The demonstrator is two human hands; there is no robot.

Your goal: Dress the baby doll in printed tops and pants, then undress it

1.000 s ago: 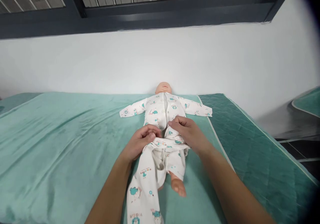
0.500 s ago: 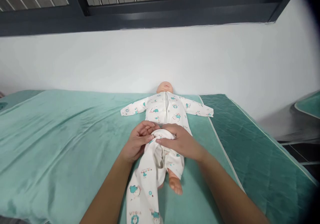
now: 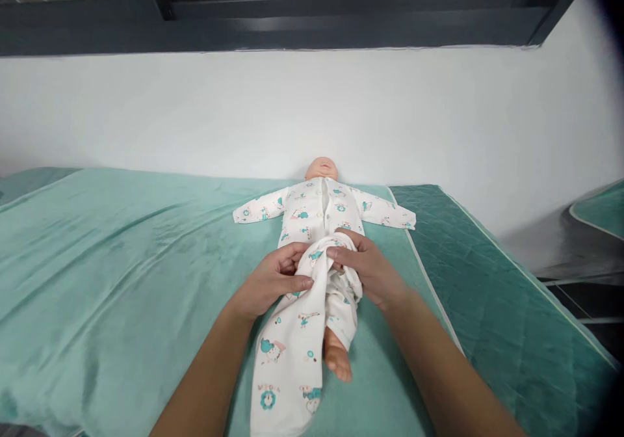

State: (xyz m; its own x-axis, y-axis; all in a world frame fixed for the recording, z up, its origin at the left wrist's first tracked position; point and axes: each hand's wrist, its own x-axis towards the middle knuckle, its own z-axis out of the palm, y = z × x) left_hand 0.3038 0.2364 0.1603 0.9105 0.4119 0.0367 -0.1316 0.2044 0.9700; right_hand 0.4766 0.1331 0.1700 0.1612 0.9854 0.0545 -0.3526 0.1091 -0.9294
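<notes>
Trousers [image 3: 292, 359] have shifted toward the white wall [image 3: 195, 112] across green bedding [image 3: 146, 281].

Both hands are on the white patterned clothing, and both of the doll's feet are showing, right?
Not quite: the head view shows only one foot of the doll; the other is hidden. The left hand and right hand are indeed on the white patterned clothing.

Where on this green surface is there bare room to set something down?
The light-green fabric cover left of the left forearm; the dark-green quilted fabric right of the right forearm. Crowded: the centre, where the left hand and right hand touch white printed clothing on the pinkish baby doll.
</notes>
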